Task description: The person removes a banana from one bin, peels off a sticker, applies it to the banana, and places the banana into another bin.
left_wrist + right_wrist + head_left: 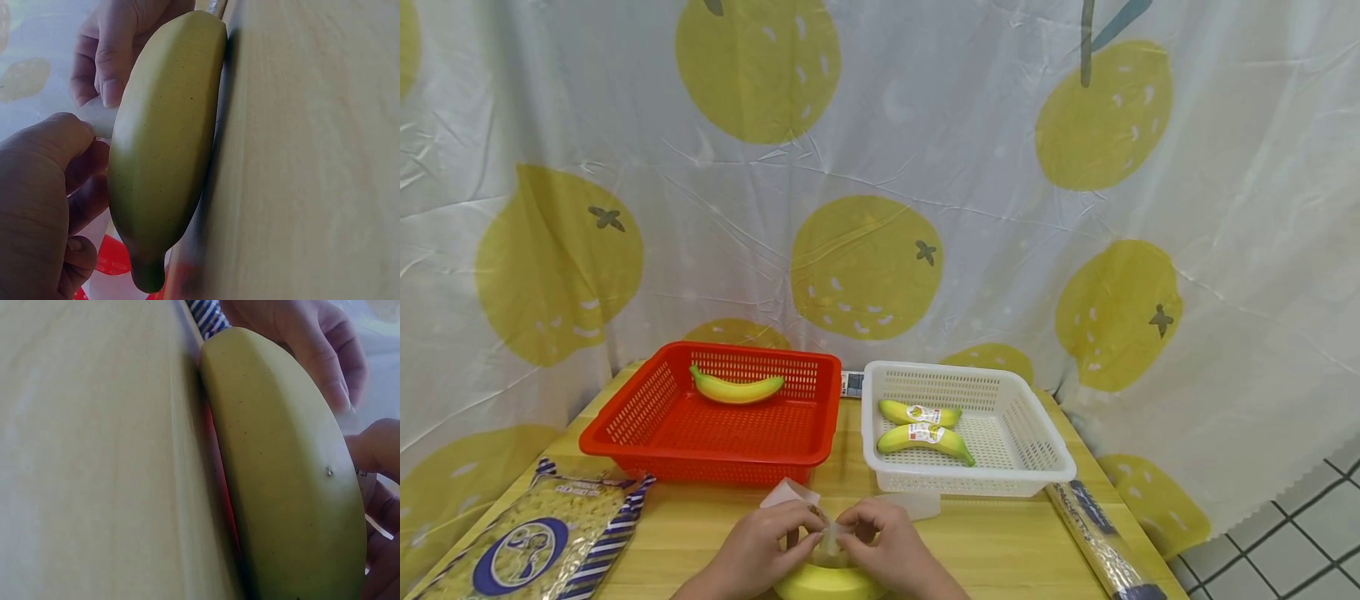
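A yellow banana (829,583) with a green tip lies on the wooden table, close in front of me at the bottom of the head view. Just over it, my left hand (767,542) and right hand (887,542) face each other and pinch a small translucent strip (833,540) between thumbs and fingers. In the left wrist view, a whitish end of this strip (100,117) shows beside the banana (165,131), between both thumbs. The banana hides part of the fingers in both wrist views. What is printed on the strip cannot be made out.
A red basket (715,457) holds one banana (737,388). To its right, a white basket (970,482) contains two bananas with labels (925,435). Whitish pieces (913,505) lie behind my hands. A pasta bag (542,537) is at left, a spaghetti packet (1097,537) at right.
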The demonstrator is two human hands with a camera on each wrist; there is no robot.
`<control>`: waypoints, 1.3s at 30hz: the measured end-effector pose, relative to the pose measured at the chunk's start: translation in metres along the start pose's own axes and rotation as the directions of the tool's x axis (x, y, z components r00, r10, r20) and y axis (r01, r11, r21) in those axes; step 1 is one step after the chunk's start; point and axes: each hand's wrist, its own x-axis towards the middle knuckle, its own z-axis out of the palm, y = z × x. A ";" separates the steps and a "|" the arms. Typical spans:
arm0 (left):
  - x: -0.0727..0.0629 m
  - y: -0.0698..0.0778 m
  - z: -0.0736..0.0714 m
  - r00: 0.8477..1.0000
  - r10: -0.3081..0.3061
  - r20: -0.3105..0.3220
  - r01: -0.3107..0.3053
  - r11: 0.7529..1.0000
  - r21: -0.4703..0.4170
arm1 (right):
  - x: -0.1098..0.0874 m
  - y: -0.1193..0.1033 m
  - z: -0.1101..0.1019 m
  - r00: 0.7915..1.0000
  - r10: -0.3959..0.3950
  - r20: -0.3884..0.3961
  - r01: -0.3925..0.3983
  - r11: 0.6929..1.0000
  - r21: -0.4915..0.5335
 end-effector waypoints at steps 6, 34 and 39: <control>0.000 -0.001 0.000 1.000 0.012 -0.006 -0.012 1.000 -0.020 | -0.001 0.001 0.001 1.000 0.029 -0.007 -0.029 1.000 -0.010; 0.001 0.002 -0.002 1.000 -0.011 0.015 0.011 1.000 -0.023 | 0.000 0.000 -0.001 1.000 0.012 -0.005 -0.012 0.999 -0.031; 0.002 0.001 -0.003 1.000 0.002 0.014 -0.002 0.999 -0.037 | 0.001 0.001 -0.001 1.000 0.008 -0.005 -0.009 0.999 -0.039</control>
